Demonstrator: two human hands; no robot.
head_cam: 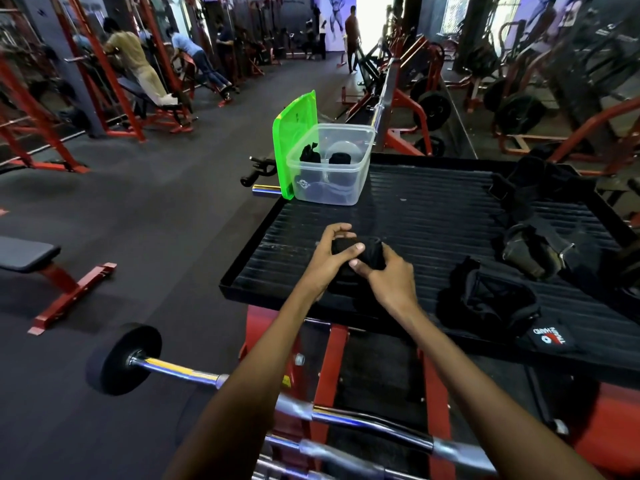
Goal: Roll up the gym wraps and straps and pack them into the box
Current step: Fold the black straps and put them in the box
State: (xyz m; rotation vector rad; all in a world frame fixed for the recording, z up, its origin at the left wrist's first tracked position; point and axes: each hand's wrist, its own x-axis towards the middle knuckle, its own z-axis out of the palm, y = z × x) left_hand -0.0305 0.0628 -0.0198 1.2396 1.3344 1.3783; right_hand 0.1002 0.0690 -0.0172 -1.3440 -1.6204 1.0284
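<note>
A black wrap point(360, 252) is pinched between the fingers of the left hand point(332, 252) and right hand point(388, 277), seemingly part-rolled, above the worktop point(433, 216), near the box point(330, 164).

Gym interior: dark rubber floor point(145, 202), red machine frames point(114, 81) upper left, flat bench point(27, 252) left, bright doorway point(377, 15) top centre.

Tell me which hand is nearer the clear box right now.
Left. The left hand grips the black wrap on the side toward the clear box; the right hand holds the same wrap, further right and nearer the person.
</note>
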